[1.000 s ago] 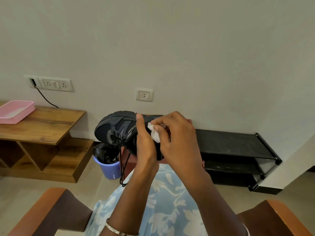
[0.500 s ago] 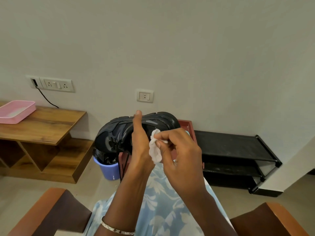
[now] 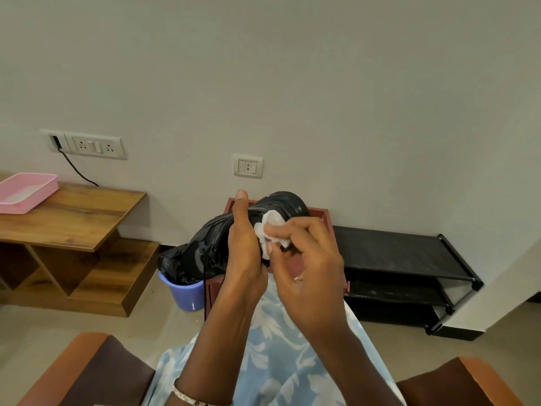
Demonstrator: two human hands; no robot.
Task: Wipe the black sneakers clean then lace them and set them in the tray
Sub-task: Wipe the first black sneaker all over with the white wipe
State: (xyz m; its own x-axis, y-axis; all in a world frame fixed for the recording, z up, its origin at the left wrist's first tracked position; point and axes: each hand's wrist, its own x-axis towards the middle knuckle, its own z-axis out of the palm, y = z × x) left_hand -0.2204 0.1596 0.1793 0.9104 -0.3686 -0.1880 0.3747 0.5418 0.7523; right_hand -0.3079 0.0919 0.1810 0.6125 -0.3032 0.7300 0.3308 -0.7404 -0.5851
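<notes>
Home room, shoe rack [image 3: 404, 253], wooden bench [image 3: 73, 218]

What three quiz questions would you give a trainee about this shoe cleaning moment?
1. True or false: the left hand grips the black sneaker.
2. Multiple choice: what does the right hand pinch against the sneaker? A: a brush. B: a white wipe. C: a spray bottle.
3. Short answer: what colour is the tray that sits on the wooden bench?

Key: 1 true. 2 B. 3 pink.
</notes>
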